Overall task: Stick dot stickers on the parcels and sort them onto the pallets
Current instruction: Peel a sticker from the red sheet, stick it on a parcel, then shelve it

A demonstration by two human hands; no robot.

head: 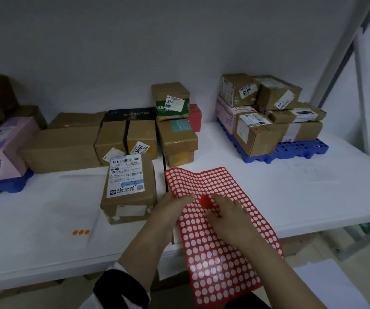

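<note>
A red sticker sheet point(213, 253), most of its dots gone, lies on the white table's front edge and hangs over it. My left hand point(172, 205) grips the sheet's left edge. My right hand point(228, 216) lies on the sheet, its fingers picking at a red patch near the middle. A brown parcel point(128, 192) with a white shipping label sits just left of my left hand. Three orange dots point(81, 232) lie on a white backing sheet to the left.
A blue pallet point(299, 150) at the back right carries several stacked parcels. Another blue pallet point(3, 186) at the far left bears a pink box. Several loose parcels point(121, 137) crowd the back middle. The white table point(291, 190) ends near me.
</note>
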